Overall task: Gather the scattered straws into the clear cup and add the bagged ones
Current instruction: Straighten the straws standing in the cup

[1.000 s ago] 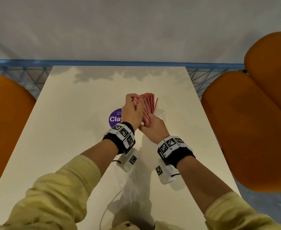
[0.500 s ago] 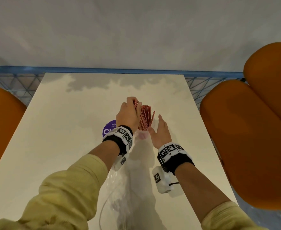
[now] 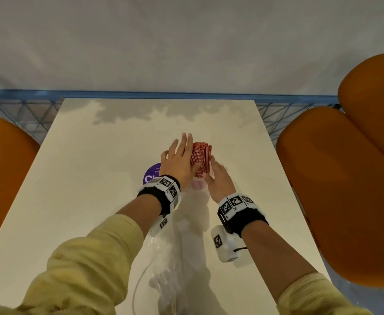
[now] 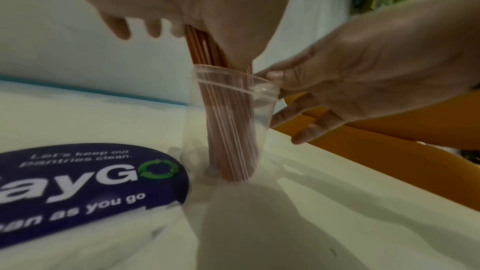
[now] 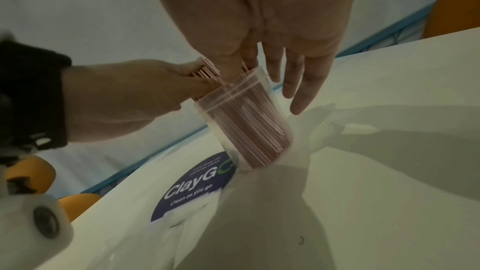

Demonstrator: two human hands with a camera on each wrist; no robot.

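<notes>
A bundle of thin red straws (image 3: 201, 155) stands upright in the clear cup (image 3: 196, 184) at the table's middle. My left hand (image 3: 179, 160) lies flat against the bundle's left side, fingers straight and thumb along the straws (image 4: 228, 130). My right hand (image 3: 219, 180) is at the right of the cup (image 4: 193, 126), thumb touching the rim and fingers straight beside the wall. The right wrist view shows the straws (image 5: 249, 126) filling the tilted-looking cup (image 5: 213, 124), with the left hand (image 5: 130, 98) at their tops.
A crumpled clear plastic bag (image 3: 175, 262) lies on the cream table (image 3: 84, 201) between my forearms. A round purple sticker (image 3: 151, 176) sits left of the cup. Orange chairs (image 3: 336, 192) flank the table. A blue rail (image 3: 163, 94) runs past the far edge.
The bundle, held by both hands above the table, has gone down into the cup. My left fingers have straightened off it, and my right hand has moved to the cup's rim.
</notes>
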